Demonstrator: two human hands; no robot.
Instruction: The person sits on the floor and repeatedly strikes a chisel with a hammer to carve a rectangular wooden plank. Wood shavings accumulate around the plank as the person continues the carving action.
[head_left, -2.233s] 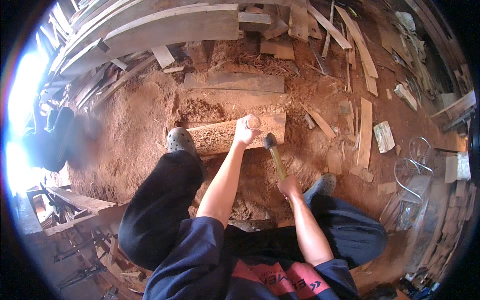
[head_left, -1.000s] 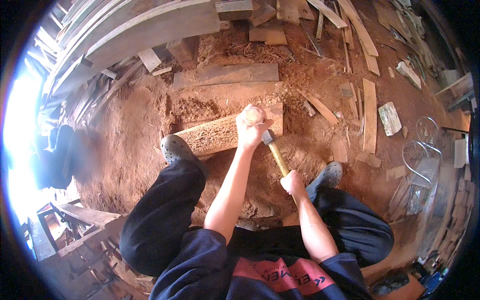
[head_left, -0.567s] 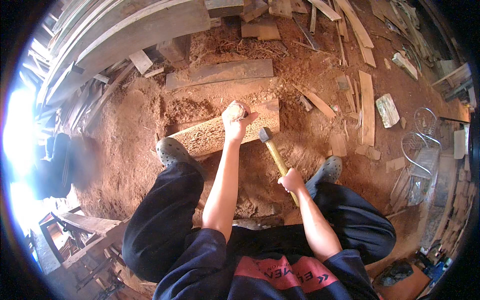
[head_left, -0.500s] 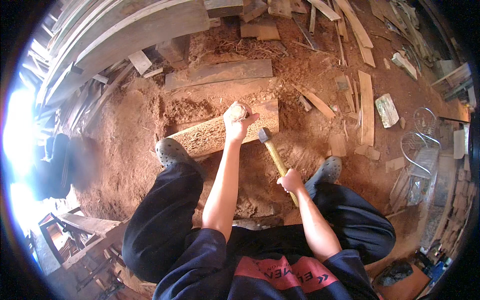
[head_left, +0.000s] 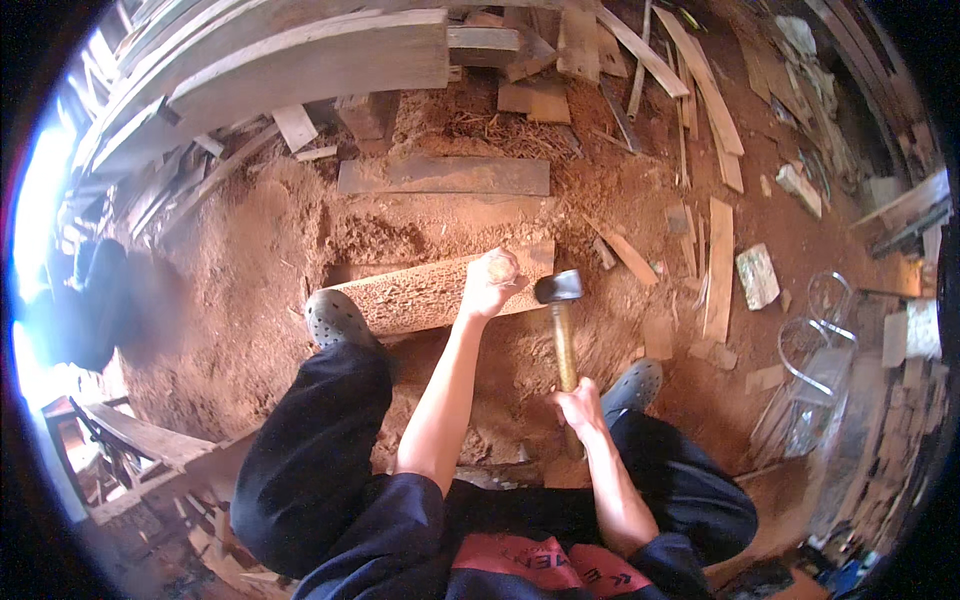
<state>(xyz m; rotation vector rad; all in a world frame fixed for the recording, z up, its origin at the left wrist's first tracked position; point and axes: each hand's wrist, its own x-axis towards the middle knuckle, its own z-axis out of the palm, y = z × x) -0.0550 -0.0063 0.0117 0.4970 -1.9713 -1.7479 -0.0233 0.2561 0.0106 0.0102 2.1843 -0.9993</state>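
My left hand (head_left: 487, 292) is closed round an upright chisel (head_left: 501, 266). Only the round, battered wooden butt of its handle shows; the blade is hidden below my fist. Beneath that hand lies a thick plank (head_left: 410, 294), its upper face covered in small gouged marks, smoother near its right end. My right hand (head_left: 580, 408) grips a hammer (head_left: 562, 345) by its yellowish handle. The dark hammer head (head_left: 558, 287) is just right of my left fist, apart from the chisel. My left clog (head_left: 338, 318) touches the plank's left end.
A flat board (head_left: 445, 177) lies beyond the plank on reddish, dusty ground. Long stacked timbers (head_left: 320, 65) fill the far left. Loose offcuts (head_left: 719, 270) and a pale block (head_left: 757, 277) lie to the right, near a wire-framed object (head_left: 815, 350). My right clog (head_left: 634, 388) is beside the hammer handle.
The hammer has swung so its handle points more straight ahead, its head shifted right and looking larger. My left hand has moved slightly right along the plank. The whole view has shifted.
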